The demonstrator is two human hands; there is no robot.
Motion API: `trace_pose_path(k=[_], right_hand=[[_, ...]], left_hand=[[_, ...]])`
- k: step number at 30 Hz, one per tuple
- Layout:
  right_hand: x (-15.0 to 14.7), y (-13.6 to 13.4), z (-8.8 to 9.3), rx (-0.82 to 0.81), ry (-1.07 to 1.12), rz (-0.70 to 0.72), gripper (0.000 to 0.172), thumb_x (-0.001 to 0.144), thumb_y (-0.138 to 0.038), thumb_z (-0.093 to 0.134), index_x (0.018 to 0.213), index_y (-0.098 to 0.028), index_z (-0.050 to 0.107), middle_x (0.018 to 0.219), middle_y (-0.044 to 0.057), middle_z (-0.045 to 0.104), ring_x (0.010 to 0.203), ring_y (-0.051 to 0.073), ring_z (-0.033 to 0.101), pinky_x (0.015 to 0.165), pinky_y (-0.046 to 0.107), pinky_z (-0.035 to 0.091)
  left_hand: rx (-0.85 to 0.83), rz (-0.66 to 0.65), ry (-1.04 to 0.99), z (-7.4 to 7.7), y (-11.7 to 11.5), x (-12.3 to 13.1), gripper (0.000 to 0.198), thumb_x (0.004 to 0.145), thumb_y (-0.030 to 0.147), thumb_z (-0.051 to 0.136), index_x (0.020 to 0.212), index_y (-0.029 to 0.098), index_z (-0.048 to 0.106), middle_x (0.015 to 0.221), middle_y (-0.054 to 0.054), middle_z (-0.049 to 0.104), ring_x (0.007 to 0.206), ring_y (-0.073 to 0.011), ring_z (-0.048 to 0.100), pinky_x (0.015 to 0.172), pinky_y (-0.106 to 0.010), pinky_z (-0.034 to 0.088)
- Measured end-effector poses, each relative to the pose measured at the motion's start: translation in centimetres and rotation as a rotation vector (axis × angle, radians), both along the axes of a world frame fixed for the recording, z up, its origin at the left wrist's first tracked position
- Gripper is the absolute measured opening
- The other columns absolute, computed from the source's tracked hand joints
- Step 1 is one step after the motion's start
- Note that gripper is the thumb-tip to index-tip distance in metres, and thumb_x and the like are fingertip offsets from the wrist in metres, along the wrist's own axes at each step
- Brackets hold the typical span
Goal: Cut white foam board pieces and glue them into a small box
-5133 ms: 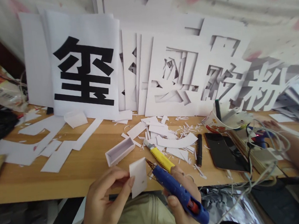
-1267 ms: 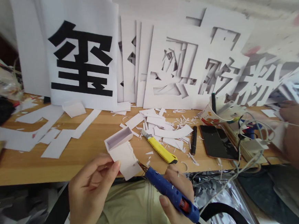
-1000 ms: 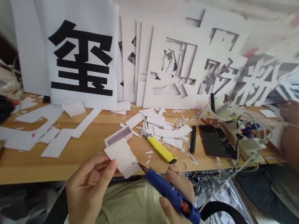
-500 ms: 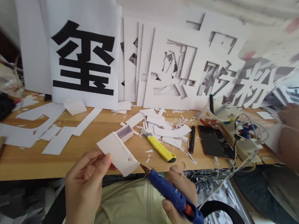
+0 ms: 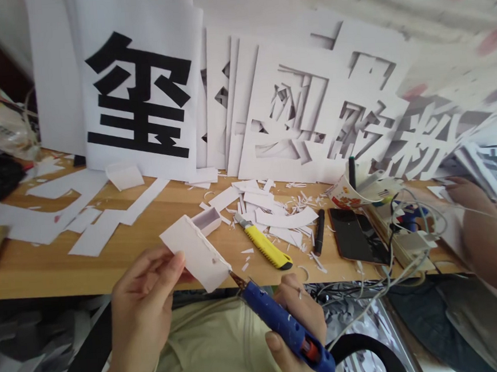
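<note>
Between thumb and fingers, my left hand (image 5: 148, 300) pinches a white card piece (image 5: 198, 256) by its left side, just above the table's front edge. A bead of glue runs along the card's upper right edge. My right hand (image 5: 300, 319) is wrapped round a blue hot glue gun (image 5: 285, 326), whose nozzle meets the card's right corner. Behind the card lies a small white open-topped box (image 5: 208, 220); I cannot tell whether they touch. A yellow utility knife (image 5: 264, 242) rests to the right of it.
Paper scraps (image 5: 271, 207), a black marker (image 5: 318, 232) and a phone (image 5: 355, 235) lie on the wooden table (image 5: 121, 270). A paper cup (image 5: 347, 192) and tangled cables stand at right. Cut-out character boards (image 5: 286, 114) lean behind. Another person's arm (image 5: 488, 230) is at far right.
The glue gun has shifted slightly left and down, its nozzle staying by the card's corner. My left hand and the card barely move. The other person's hand has moved left.
</note>
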State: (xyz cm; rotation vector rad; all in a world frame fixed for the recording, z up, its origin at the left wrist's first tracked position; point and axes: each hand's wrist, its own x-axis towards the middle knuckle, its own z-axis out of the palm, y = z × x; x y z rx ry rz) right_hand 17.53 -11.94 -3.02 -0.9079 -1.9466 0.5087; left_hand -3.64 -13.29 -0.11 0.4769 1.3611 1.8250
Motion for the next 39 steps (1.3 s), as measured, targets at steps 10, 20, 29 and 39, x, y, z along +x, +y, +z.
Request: trace_pose_path(k=[10,20,29,39], right_hand=[[0.4,0.4,-0.9,-0.117,0.114,0.002,0.063,0.096,-0.079,0.043,0.078,-0.022,0.061,0.065,-0.001,0.052,0.061,0.018,0.048,0.059,0.034,0.034],[0.6,0.5,-1.3,-0.183,0.086,-0.087,0.066,0.093,-0.084,0.041,0.071,-0.023,0.056,0.064,-0.001,0.048,0.060,0.019,0.049,0.061,0.035,0.036],[0.2,0.5,-1.2,-0.122,0.067,-0.044,0.059,0.099,-0.076,0.040,0.076,-0.023,0.052,0.066,-0.002,0.043,0.062,0.019,0.046,0.062,0.035,0.032],[-0.7,0.7,-1.6,0.037,0.068,-0.082,0.057,0.101,-0.073,0.036,0.073,-0.025,0.044,0.063,-0.004,0.036,0.056,0.018,0.039,0.056,0.035,0.026]], left_hand=[[-0.093,0.140,0.026,-0.5,0.9,0.4,0.033,0.059,0.040,0.098,0.077,0.022,0.076,0.070,0.003,0.076,0.059,-0.0114,0.070,0.055,-0.015,0.061],[-0.098,0.090,0.051,-0.6,1.2,0.6,0.027,0.056,0.032,0.097,0.072,0.024,0.077,0.066,0.004,0.075,0.055,-0.0118,0.069,0.051,-0.015,0.061],[-0.132,0.117,0.009,0.1,1.6,0.6,0.035,0.048,0.037,0.101,0.067,0.022,0.075,0.063,0.003,0.073,0.055,-0.0115,0.068,0.050,-0.014,0.060],[-0.115,0.094,-0.020,0.2,1.5,0.7,0.043,0.049,0.049,0.101,0.068,0.022,0.074,0.062,0.003,0.072,0.055,-0.0128,0.068,0.049,-0.017,0.060]])
